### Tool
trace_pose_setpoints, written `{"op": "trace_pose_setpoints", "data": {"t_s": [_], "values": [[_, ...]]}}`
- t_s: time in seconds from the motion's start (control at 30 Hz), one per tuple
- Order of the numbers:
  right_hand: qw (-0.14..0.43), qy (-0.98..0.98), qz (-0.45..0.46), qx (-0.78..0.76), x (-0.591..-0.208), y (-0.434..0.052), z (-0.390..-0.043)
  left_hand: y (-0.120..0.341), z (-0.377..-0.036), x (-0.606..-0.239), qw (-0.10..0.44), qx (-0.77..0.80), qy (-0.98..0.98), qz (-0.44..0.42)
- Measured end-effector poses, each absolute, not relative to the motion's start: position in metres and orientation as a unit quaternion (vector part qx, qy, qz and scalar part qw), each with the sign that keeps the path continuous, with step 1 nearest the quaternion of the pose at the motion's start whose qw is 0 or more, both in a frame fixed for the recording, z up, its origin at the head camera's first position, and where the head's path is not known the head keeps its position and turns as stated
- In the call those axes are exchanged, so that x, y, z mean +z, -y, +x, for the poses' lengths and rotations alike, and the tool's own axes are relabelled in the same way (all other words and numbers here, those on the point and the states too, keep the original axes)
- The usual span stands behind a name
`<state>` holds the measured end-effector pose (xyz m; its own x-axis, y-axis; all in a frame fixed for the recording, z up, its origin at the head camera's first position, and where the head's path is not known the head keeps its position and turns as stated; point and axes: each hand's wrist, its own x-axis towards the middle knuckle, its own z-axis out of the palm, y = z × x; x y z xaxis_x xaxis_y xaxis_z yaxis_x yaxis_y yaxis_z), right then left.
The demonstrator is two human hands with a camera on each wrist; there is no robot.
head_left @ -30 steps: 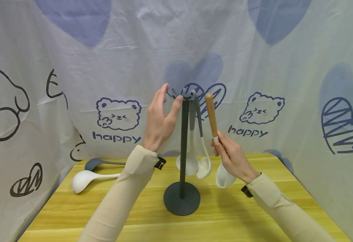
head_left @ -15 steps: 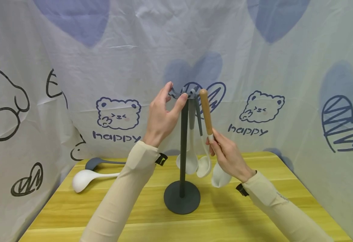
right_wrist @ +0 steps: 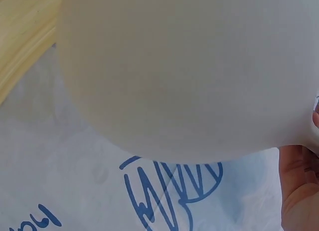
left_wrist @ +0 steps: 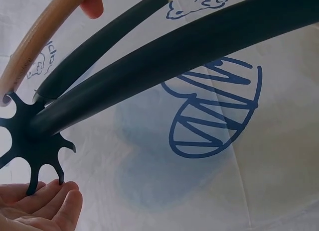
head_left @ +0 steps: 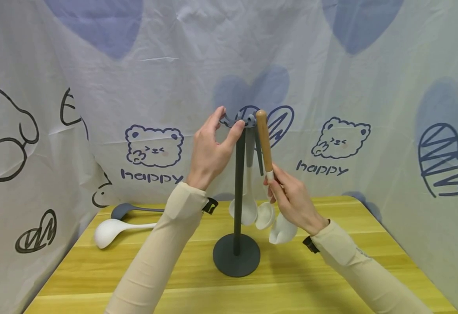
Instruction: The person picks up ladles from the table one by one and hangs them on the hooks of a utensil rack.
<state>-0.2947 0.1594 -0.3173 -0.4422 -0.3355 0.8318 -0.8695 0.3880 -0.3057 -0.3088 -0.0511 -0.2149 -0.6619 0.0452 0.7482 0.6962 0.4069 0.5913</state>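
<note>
My left hand [head_left: 212,150] holds the hooked top of a dark utensil rack [head_left: 238,196], thumb on its near side and fingers at the left hooks. In the left wrist view its fingertips meet two hook tips. My right hand [head_left: 296,199] pinches a white ladle [head_left: 283,229] at the white neck just below its wooden handle. That handle points up, its end right at the rack's right hooks; the bowl hangs below my hand and fills much of the right wrist view. Two white utensils with grey handles, a spoon [head_left: 248,209] and a ladle [head_left: 265,216], hang from the rack.
On the left of the wooden table [head_left: 197,294] lie a white ladle [head_left: 109,233] and a dark grey ladle [head_left: 123,210], their handle ends behind my left sleeve. The rack's round base [head_left: 237,261] stands mid-table. A printed cloth [head_left: 213,52] surrounds the table's back and sides.
My right hand has moved left with the wooden-handled ladle, bringing its handle end up to the rack's hooks. My left hand has shifted slightly right, closer onto the rack top.
</note>
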Motion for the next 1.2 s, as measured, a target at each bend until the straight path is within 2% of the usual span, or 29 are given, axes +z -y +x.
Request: {"op": "trace_pose_setpoints", "data": {"t_s": [0.83,1.2], "values": [[0.355,0.778,0.371,0.361,-0.322,-0.152,-0.294,0.053,-0.308,-0.214,0.338,-0.495,0.765,-0.236],[0.340,0.781,0.359,0.383,-0.327,-0.148,-0.296,0.052,-0.309,-0.214,0.340,-0.491,0.767,-0.235]]}}
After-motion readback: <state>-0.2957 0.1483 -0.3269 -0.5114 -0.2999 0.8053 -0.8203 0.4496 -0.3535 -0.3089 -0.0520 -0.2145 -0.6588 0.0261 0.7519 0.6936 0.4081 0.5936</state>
